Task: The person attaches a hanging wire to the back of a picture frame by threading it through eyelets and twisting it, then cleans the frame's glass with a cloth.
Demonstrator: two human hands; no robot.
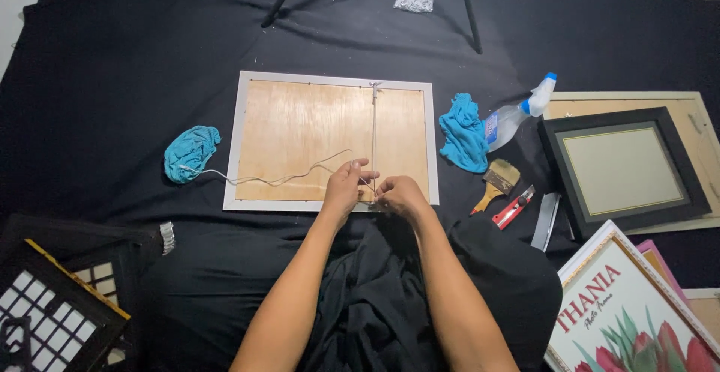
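At the near edge of the black cloth point(112, 117), a silver picture frame point(334, 141) lies face down, its wooden back exposed for wiring. Both hands meet at its near rail: the left hand point(343, 188) and right hand point(400, 194) each pinch the hanging wire point(373, 128), fingers nearly closed.

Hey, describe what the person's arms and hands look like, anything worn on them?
Both forearms are bare, with no sleeves in view. The left hand and right hand wear no gloves, and no rings, watch or bracelet show. Below the arms, loose black clothing covers the lap.
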